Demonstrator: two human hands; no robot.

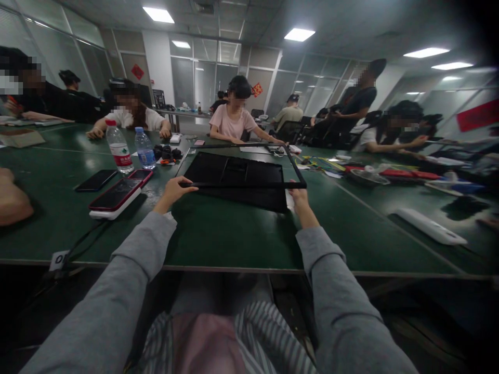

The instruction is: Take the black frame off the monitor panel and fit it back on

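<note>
A thin black rectangular frame (249, 184) is held above a flat black panel (237, 179) that lies on the green table (218, 234). My left hand (175, 189) is closed on the frame's near left corner. My right hand (300, 200) grips the near right corner, fingers curled round the bar. Both arms wear grey sleeves. The frame's far edge reaches toward a person in a pink shirt (234, 122) seated opposite.
Left of the panel lie a red-cased phone on a white power bank (117, 197), a dark phone (95, 180) and two water bottles (120, 148). A white bar (431, 226) lies at the right. Several people sit round the table with clutter before them.
</note>
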